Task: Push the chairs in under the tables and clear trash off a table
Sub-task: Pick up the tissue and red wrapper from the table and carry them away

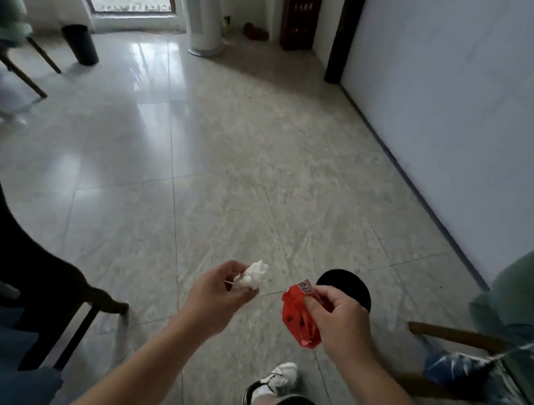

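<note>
While I stand over the tiled floor [230,164], a crumpled white tissue [253,275] sits pinched in my left hand [215,293], fingers closed round it. My right hand [335,316] is clenched on a crushed red wrapper [295,319]. A black bin [80,43] stands far off, left; dark chair [19,257] beside me.

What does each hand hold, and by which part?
The left hand pinches a crumpled white tissue by its lower edge. The right hand grips a crushed red wrapper along its right side.
</note>
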